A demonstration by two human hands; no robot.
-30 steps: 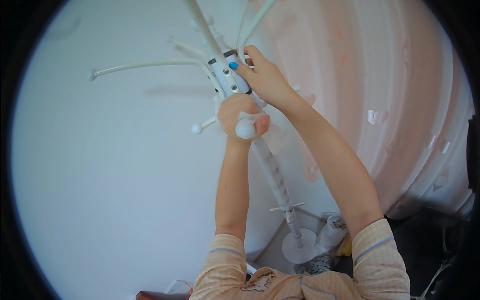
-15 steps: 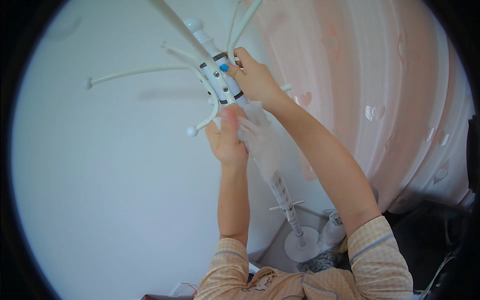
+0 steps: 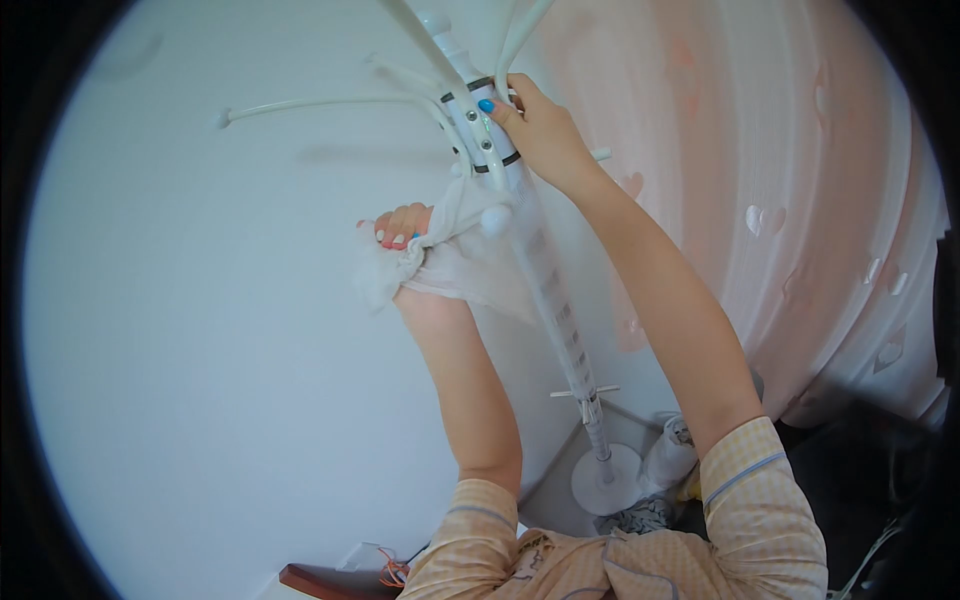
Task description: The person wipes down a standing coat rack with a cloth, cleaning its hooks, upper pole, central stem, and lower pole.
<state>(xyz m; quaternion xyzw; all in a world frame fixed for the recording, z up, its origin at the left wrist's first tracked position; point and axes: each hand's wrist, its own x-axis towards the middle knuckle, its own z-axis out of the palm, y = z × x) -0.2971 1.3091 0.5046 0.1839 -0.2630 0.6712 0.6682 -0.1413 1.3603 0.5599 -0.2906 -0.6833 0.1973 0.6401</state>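
Gripping the white coat rack [image 3: 497, 143] near its top is the right hand [image 3: 546, 132] (blue thumbnail showing), while the left hand [image 3: 407, 224] clutches a bunched, thin white cloth [image 3: 455, 268].

And here's the coat rack [image 3: 563, 310], its base [image 3: 606, 478] on the floor, wall [image 3: 250, 350] to the left, curtain [image 3: 740, 200] to the right. A bundle [image 3: 668, 460] sits beside the base's right, cords [image 3: 392, 568] off to the left.
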